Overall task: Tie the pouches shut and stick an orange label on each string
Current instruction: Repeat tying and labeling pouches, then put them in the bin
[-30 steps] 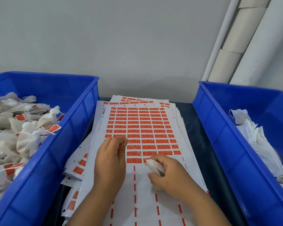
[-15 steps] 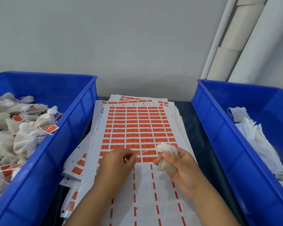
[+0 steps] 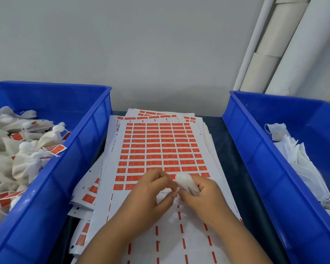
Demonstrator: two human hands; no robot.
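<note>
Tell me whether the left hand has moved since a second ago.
Yes. The left hand has shifted right across the label sheet, closing on the pouch held in the right hand.

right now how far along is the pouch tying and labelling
Done: the left bin holds a heap of tied pouches with orange labels. In hand: the right hand grips one pouch while the left hand works at its neck, no label visible yet. Left: loose white pouches in the right bin.

Two blue bins: one [image 3: 69,168] left of the left hand [image 3: 149,195], one [image 3: 255,168] right of the right hand [image 3: 204,195]. One pouch [image 3: 185,181] held. Label sheets [image 3: 160,149] beneath: several, stacked, uncountable. Binned pouches: uncountable.
</note>
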